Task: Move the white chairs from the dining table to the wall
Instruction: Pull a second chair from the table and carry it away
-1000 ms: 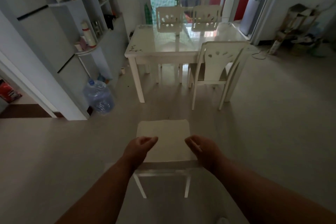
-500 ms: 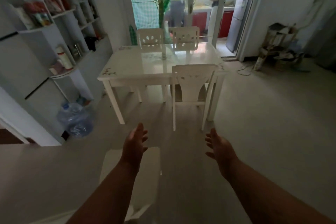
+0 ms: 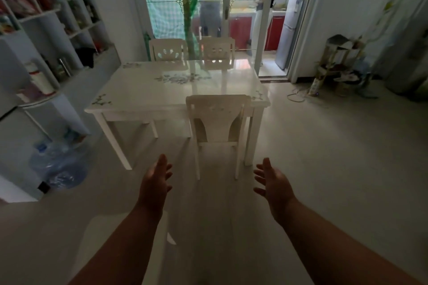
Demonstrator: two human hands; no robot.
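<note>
Both hands have let go of the first chair (image 3: pixel 120 245), now a pale blur on the floor under the left forearm. Left hand (image 3: pixel 154 184) and right hand (image 3: pixel 275 184) reach forward empty, fingers (image 3: pixel 165 164) spread, short of the white chair (image 3: pixel 217 122) tucked at the counter's (image 3: pixel 143 92) near edge.

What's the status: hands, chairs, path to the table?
Left hand and right hand open, empty, reaching forward. Near chair tucked at dining table; two far chairs behind it. Floor between hands and near chair clear.
</note>
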